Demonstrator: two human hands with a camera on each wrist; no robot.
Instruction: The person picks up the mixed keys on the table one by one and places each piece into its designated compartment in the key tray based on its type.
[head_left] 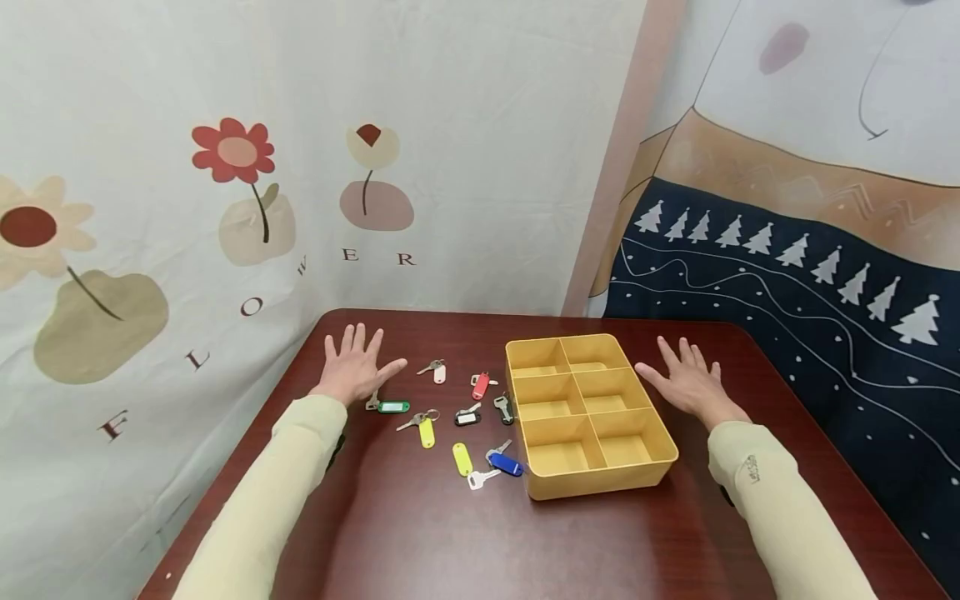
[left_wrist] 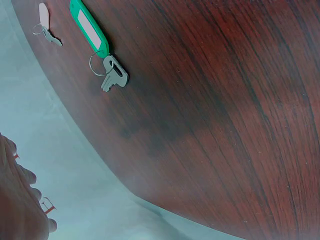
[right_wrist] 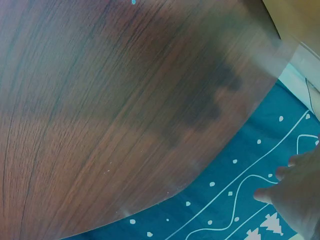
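My left hand [head_left: 351,367], fingers spread and holding nothing, is at the table's left side, nearest a key with a green tag [head_left: 393,407]. That green tag [left_wrist: 90,27] and its key [left_wrist: 115,74] also show in the left wrist view. My right hand [head_left: 689,383], equally spread and bare, is just right of a yellow six-compartment box [head_left: 603,483]. Between the left hand and the box lie keys with a white tag [head_left: 440,374], a red tag [head_left: 481,385], a blue tag [head_left: 506,464], two yellow tags [head_left: 427,433] and two black tags [head_left: 467,418].
The dark red-brown wooden table [head_left: 420,542] has rounded far corners. Behind it hangs a pale flower-printed cloth [head_left: 480,150]; at the right is a dark blue cloth with white trees [head_left: 825,308]. The box compartments show bare yellow floors.
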